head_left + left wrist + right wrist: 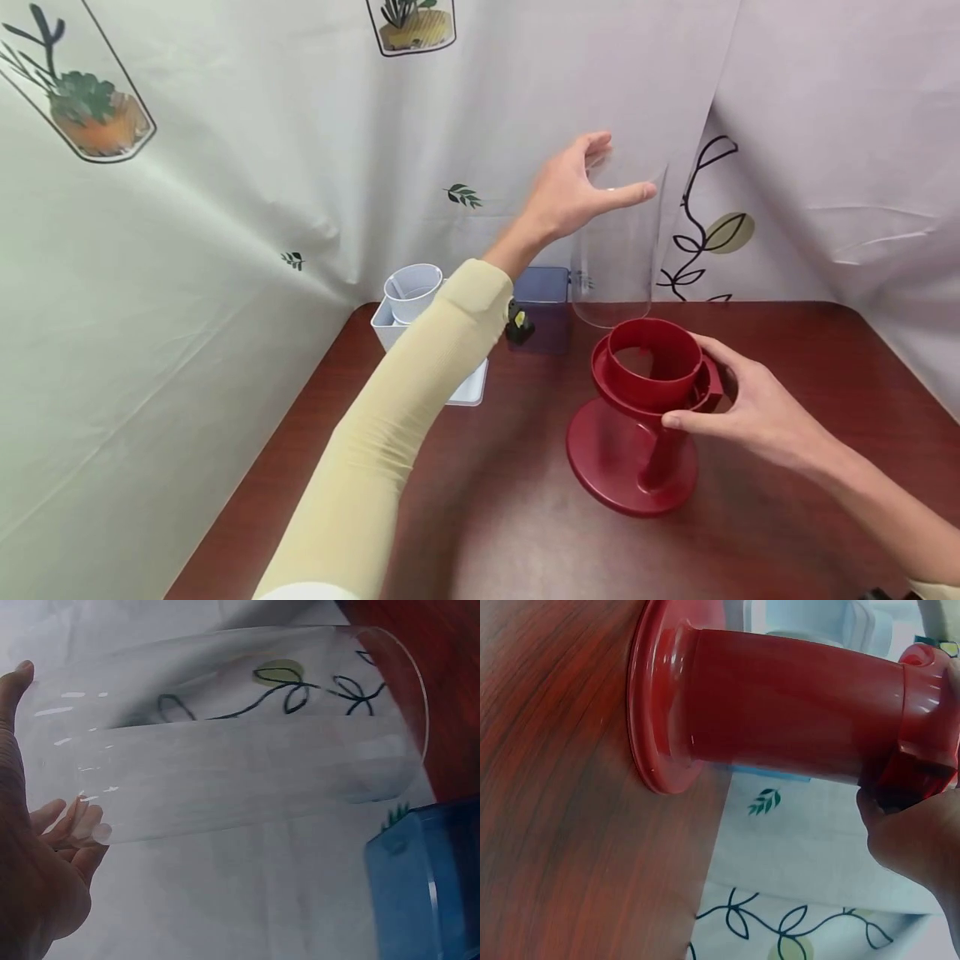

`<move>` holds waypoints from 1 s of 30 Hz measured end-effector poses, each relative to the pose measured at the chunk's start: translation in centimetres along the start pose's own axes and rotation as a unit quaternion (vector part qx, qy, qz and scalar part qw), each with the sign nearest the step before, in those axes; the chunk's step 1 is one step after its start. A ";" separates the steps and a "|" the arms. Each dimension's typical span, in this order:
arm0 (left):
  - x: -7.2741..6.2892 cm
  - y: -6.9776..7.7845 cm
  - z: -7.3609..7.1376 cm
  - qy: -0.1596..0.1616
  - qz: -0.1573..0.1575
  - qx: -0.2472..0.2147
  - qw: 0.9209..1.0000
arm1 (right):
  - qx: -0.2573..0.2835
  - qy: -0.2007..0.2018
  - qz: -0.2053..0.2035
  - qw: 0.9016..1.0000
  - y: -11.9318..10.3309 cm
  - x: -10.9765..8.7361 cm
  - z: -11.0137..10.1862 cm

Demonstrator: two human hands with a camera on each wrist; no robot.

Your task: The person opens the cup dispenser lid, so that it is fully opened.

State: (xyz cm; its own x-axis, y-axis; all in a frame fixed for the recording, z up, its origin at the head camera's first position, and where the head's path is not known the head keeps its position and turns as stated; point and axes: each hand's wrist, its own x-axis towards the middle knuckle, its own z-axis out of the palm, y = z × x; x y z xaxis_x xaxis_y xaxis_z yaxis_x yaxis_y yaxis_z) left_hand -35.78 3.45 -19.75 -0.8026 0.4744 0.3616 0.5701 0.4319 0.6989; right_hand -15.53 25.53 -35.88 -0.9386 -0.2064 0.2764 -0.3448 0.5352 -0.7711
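My left hand [573, 187] holds a clear transparent cylinder [617, 258] near its upper end, thumb on one side and fingers on the other. In the left wrist view the cylinder [247, 750] stretches away from the hand toward the table, and its lower rim shows near the table's back edge. A red stand [630, 467] has a round base on the table, an upright column and a ring-shaped holder at the top. My right hand [757, 408] grips this holder at its right side. The right wrist view shows the red stand's column [795, 705] from the side.
Behind the left forearm sit a white cup [414, 292] in a white container and a flat white piece [471, 387]. A translucent blue box [542, 287] stands at the table's back edge. Printed cloth [337, 167] hangs behind and left of the dark red-brown table [525, 517].
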 end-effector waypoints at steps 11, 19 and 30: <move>-0.1 -3.7 2.9 0.034 -0.008 0.009 0.999 | -0.001 0.024 0.012 1.000 1.6 -0.4 -1.6; -0.1 -5.8 4.7 0.054 -0.027 0.025 0.998 | 0.000 0.032 0.017 0.999 2.3 -0.4 -2.2; -0.2 -8.4 6.7 0.051 -0.034 0.013 0.998 | -0.012 0.043 0.035 0.998 2.7 -0.5 -3.1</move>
State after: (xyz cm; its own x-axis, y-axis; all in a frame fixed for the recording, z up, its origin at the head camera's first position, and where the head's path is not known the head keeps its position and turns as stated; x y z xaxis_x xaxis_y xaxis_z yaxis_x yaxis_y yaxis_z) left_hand -39.19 4.87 -29.85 -0.8523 0.3630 0.3767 0.5176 0.4812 0.7075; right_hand -16.07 29.61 -36.35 -0.9576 -0.0971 0.2712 -0.2773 0.5653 -0.7769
